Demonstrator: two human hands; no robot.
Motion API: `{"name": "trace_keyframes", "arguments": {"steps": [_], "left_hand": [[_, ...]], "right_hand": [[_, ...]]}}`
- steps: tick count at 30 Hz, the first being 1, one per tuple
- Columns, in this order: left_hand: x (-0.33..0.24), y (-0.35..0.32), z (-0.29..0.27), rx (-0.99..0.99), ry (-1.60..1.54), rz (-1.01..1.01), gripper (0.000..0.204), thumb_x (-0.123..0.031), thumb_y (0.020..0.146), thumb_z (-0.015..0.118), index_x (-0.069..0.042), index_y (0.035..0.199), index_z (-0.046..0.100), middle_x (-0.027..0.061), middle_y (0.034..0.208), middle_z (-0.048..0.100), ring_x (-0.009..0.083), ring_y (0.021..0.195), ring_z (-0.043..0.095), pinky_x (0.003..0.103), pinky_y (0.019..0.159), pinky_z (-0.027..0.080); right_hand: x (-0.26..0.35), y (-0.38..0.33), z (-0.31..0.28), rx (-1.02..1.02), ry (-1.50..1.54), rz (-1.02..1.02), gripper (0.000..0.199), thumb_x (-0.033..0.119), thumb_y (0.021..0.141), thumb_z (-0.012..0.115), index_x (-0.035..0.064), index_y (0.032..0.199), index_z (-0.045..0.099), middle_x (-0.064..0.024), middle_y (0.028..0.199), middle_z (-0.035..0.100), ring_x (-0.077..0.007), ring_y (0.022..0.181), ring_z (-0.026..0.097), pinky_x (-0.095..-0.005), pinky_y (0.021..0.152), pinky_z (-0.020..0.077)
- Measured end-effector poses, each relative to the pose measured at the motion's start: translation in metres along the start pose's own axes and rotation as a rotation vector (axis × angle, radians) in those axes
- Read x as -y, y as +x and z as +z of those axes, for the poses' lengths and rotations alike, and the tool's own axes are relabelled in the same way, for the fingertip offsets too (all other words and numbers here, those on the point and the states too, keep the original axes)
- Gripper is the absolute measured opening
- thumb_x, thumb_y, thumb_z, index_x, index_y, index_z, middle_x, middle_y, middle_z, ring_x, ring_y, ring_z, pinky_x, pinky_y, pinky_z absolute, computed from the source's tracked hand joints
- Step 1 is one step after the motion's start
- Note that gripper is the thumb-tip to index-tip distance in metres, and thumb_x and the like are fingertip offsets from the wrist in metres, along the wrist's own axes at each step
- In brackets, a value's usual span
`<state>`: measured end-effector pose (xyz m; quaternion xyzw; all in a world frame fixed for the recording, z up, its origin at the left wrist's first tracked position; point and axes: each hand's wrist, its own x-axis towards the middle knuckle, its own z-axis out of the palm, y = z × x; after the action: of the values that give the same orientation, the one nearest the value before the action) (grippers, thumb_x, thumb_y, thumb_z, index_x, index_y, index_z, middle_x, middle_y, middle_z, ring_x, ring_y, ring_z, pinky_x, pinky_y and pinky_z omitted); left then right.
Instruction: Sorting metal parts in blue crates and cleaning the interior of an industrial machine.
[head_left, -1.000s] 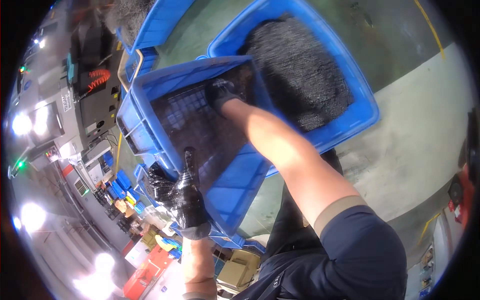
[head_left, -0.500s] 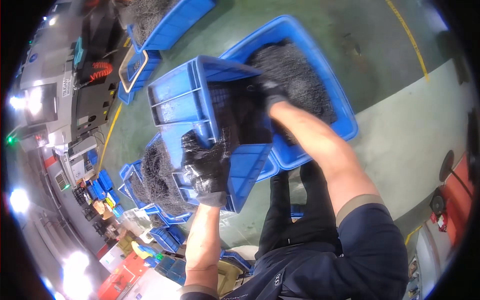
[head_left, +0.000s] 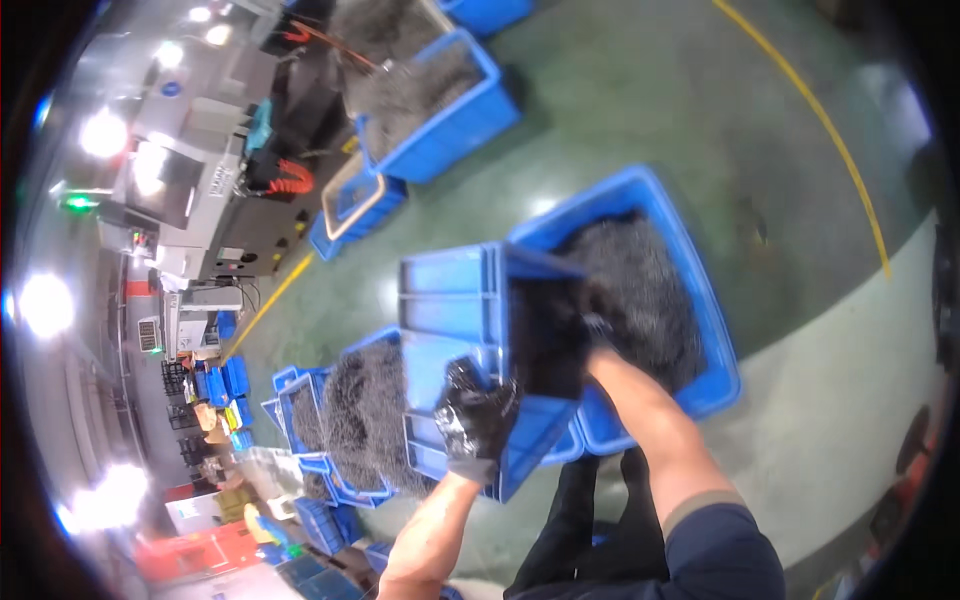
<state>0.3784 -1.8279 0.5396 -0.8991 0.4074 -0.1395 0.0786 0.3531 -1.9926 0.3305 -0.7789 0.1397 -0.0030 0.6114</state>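
Observation:
A blue plastic crate is tipped on its side, its dark mouth facing right over a larger blue bin. That bin holds a heap of dark grey metal shavings. My left hand, in a black glove with a shiny palm side, is closed on the crate's wall near its lower left part. My right hand, also gloved, reaches to the crate's mouth above the shavings. Motion and shadow blur its fingers, and what they may hold is hidden. The crate's inside is mostly dark.
To the left of the crate stand more blue bins of tangled shavings. Another full blue bin is at the far side, near a small blue tub with a pale rim. Machines line the left. A yellow floor line curves at far right.
The whole view has shifted, so things sit lower and further right. The crate stays tipped in my left hand and sits slightly further right over the bin. My right hand remains at its mouth.

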Motion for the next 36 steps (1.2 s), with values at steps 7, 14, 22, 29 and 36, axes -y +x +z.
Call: {"name": "trace_keyframes", "arguments": {"steps": [7,14,22,29,36], "left_hand": [[-0.034,0.017,-0.018,0.159,-0.534,-0.585,0.022,-0.028,0.076,0.073,-0.009,0.079,0.062,0.0091,0.066,0.049,0.0288,0.057,0.052,0.038,0.050,0.042],[-0.032,0.028,-0.014,0.040,-0.359,-0.311,0.037,-0.029,0.075,0.077,-0.002,0.085,0.054,0.0106,0.060,0.052,0.0259,0.052,0.051,0.038,0.051,0.043],[-0.019,0.021,-0.008,0.042,-0.658,-0.473,0.039,-0.031,0.074,0.078,-0.001,0.086,0.057,0.0114,0.063,0.058,0.0252,0.053,0.055,0.037,0.054,0.047],[-0.046,0.033,-0.009,0.050,-0.670,-0.410,0.036,-0.028,0.073,0.078,-0.001,0.084,0.057,0.0120,0.062,0.057,0.0241,0.052,0.054,0.036,0.052,0.046],[-0.050,0.039,-0.029,0.114,-0.818,-0.662,0.036,-0.025,0.073,0.078,0.000,0.089,0.057,0.0129,0.069,0.063,0.0189,0.059,0.059,0.033,0.058,0.049]], "right_hand": [[-0.021,0.022,0.020,-0.049,-0.350,0.281,0.046,0.030,0.091,0.044,0.0097,0.133,0.046,-0.0189,0.133,0.046,-0.0331,0.124,0.042,-0.0402,0.104,0.0336],[-0.068,0.106,0.074,-0.406,0.055,0.272,0.039,0.031,0.094,0.042,0.0063,0.121,0.056,-0.0229,0.115,0.058,-0.0348,0.110,0.053,-0.0401,0.092,0.0418],[-0.043,0.038,-0.043,-0.019,-0.527,0.447,0.030,0.023,0.086,0.056,0.0096,0.111,0.063,-0.0169,0.109,0.063,-0.0302,0.101,0.061,-0.0409,0.089,0.0464],[-0.046,0.005,0.043,-0.003,-0.352,0.212,0.032,0.035,0.090,0.049,0.0136,0.105,0.067,-0.0164,0.104,0.065,-0.0321,0.095,0.063,-0.0404,0.084,0.0486],[-0.059,-0.031,0.032,0.014,-0.094,0.519,0.037,0.043,0.088,0.050,0.0146,0.106,0.067,-0.0137,0.102,0.066,-0.0314,0.091,0.063,-0.0396,0.080,0.0496]]}}
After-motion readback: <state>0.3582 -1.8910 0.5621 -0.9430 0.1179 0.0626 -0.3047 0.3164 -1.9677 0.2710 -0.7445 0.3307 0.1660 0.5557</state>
